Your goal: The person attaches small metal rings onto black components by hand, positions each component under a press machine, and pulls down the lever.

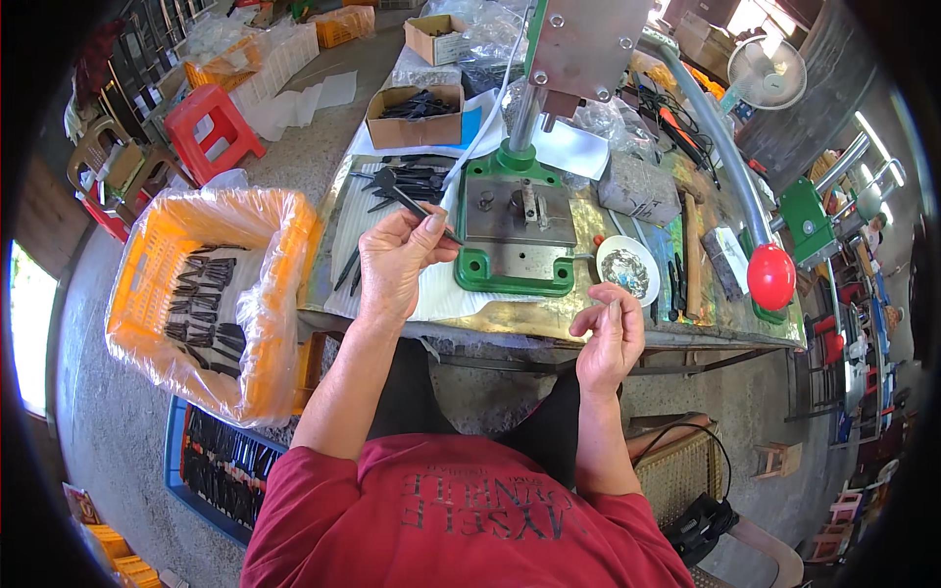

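My left hand point(394, 260) is closed round a slim black metal piece point(412, 203), which has a broad flat end tilted up to the left. It is held just left of the green base point(515, 287) of a bench press. To the right of that base, my right hand point(610, 338) hovers over the table's front edge with thumb and fingers curled together; whatever they may pinch is too small to make out. Just beyond it sits a white dish point(642, 257) of small shiny bits. More black pieces point(417, 179) lie behind my left hand.
The press's lever ends in a red knob point(771, 276) at the right. An open cardboard box point(380, 131) of black parts stands at the back. A hammer handle point(693, 255) and a wrapped block point(637, 188) lie rightward. At left is a plastic-lined orange crate point(137, 284) with black pieces inside.
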A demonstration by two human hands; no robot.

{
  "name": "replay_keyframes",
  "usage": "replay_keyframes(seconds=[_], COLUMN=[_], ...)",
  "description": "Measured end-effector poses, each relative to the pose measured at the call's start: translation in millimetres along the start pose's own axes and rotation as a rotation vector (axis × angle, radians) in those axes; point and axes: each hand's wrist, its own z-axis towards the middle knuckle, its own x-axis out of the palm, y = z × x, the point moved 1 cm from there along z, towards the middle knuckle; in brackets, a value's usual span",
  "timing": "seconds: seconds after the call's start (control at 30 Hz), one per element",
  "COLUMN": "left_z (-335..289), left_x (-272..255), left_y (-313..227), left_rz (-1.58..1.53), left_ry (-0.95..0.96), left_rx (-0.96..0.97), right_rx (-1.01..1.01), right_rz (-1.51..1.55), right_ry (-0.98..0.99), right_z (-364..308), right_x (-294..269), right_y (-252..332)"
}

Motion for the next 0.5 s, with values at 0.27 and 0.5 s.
replay_keyframes(seconds=[0.27,0.5], left_z=[-5,-12], left_x=[-10,-17], left_y=[-1,5], left_rz=[0.045,0.048], left_ry=[-0.025,-0.024], left_rx=[0.022,-0.033], right_rx=[0.107,0.187], right_rz=[-0.055,-0.075], right_ry=[0.084,0.093], right_z=[-9,-16], right_x=[5,5], right_y=[-11,-22])
